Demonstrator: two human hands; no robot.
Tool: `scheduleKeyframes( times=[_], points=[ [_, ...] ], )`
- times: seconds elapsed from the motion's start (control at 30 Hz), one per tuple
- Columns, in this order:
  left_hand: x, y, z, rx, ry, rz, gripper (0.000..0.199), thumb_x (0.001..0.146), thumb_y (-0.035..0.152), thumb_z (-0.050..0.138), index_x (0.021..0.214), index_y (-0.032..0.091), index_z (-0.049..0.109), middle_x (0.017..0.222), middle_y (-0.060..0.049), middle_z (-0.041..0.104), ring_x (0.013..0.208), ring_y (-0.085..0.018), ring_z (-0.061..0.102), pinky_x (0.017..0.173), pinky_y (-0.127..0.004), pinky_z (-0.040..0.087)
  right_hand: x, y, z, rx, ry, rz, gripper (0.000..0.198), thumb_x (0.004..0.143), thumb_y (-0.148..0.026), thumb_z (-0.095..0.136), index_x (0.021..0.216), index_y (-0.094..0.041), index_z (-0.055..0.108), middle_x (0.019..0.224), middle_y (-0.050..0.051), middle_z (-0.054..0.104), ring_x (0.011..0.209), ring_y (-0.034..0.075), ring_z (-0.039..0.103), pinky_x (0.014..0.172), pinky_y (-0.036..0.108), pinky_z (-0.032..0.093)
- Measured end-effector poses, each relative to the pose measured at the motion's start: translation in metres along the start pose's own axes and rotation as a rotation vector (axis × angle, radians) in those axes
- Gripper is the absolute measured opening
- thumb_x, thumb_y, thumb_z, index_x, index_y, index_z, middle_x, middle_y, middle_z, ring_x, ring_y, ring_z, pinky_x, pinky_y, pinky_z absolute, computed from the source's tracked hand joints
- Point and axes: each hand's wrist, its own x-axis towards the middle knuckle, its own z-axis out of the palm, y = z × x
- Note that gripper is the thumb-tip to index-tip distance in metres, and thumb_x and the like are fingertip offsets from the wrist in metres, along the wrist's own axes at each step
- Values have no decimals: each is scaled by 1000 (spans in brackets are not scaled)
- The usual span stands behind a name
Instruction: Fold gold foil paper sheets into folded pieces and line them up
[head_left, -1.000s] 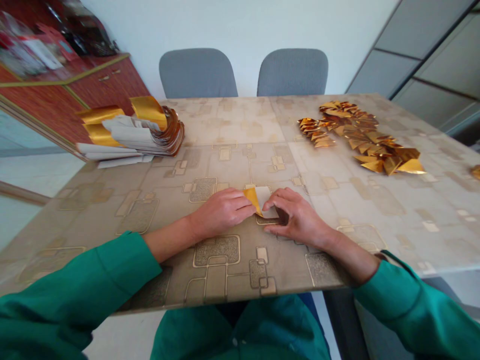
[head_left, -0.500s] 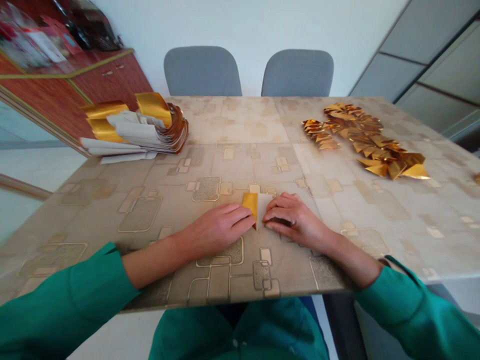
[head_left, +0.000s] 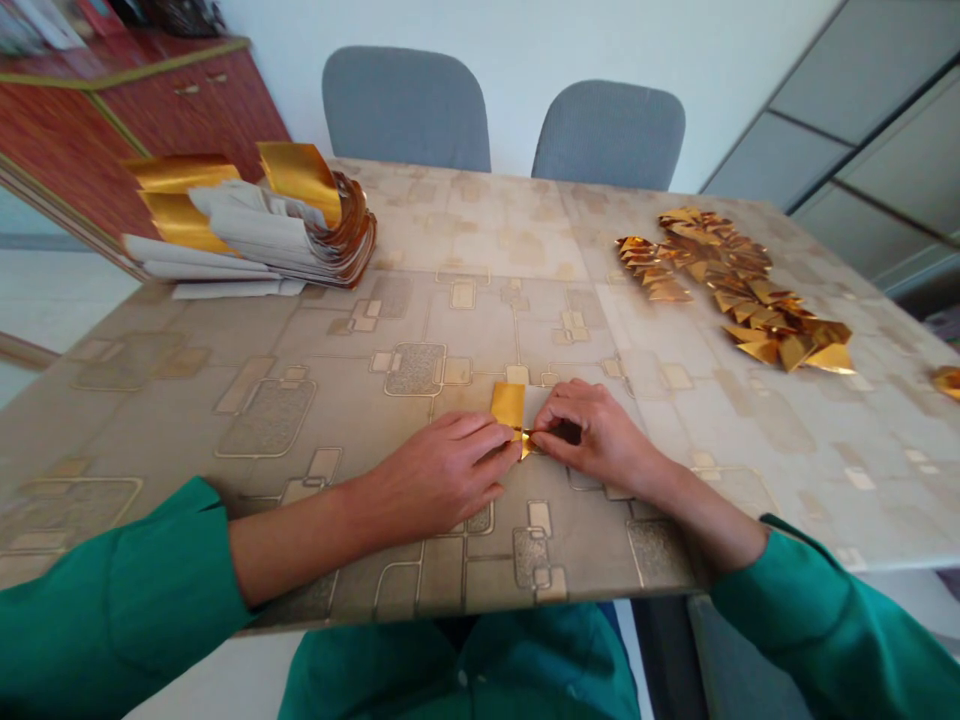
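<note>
Between my hands a small sheet of gold foil paper [head_left: 508, 402] lies on the table near its front edge, part gold and part pale on its right. Its near end is folded, and a shiny gold corner points toward me. My left hand [head_left: 457, 465] is closed with its fingertips on the paper's lower left part. From the right, my right hand [head_left: 592, 430] pinches the lower right part between thumb and forefinger. The fingers cover much of the fold.
At the back left lies a thick bent stack of gold and white paper [head_left: 262, 225]. Folded gold paper pieces [head_left: 750, 280] are heaped at the right. Another gold piece [head_left: 946, 380] sits by the right edge. Two grey chairs [head_left: 405, 110] stand behind the patterned table [head_left: 450, 290].
My right hand has moved left onto the paper and now pinches it. The paper's near end has been folded, showing a gold corner. The view has shifted slightly.
</note>
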Motion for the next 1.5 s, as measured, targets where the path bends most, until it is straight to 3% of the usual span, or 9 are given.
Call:
scheduleKeyframes(
  times=[0.13,0.33,0.73,1.03,1.27,1.5],
  points=[
    [-1,4,0,-4,4,-33,33,95,29,57,122,10,59,115,-14,65,108,-26,59,96,-41,50,1,-3,1,-70,-7,37,10,82,-19,66,75,-20,59,75,-1,60,76,15,52,70,29,31],
    [-1,7,-3,-31,-74,-27,43,99,20,48,141,13,46,117,-11,63,110,-25,58,98,-42,49,-2,-6,4,-89,13,51,11,84,-19,66,75,-20,59,76,1,60,79,17,51,71,31,28],
    [-1,9,-3,25,-90,-23,35,99,23,48,132,12,55,114,-12,63,109,-26,57,97,-42,50,-5,-10,9,-185,-5,71,12,90,-24,59,80,-21,55,83,3,59,84,21,49,74,34,28],
    [-1,10,-3,33,-45,-58,35,98,21,49,132,15,56,116,-12,61,109,-28,55,93,-42,51,-15,5,5,-121,79,211,19,89,-30,67,103,-23,55,109,7,56,102,25,49,87,39,36],
    [0,10,-4,27,-43,-62,35,97,20,49,130,15,57,116,-13,61,108,-28,55,91,-43,52,-11,8,2,-47,120,193,17,88,-29,66,102,-23,57,107,6,58,101,24,51,86,39,38],
    [2,11,-6,32,-65,-62,36,94,20,53,129,14,58,112,-12,62,107,-28,56,91,-43,52,-6,-4,15,-124,118,175,31,83,-37,75,104,-22,58,106,6,58,103,26,49,87,40,37]
  ],
)
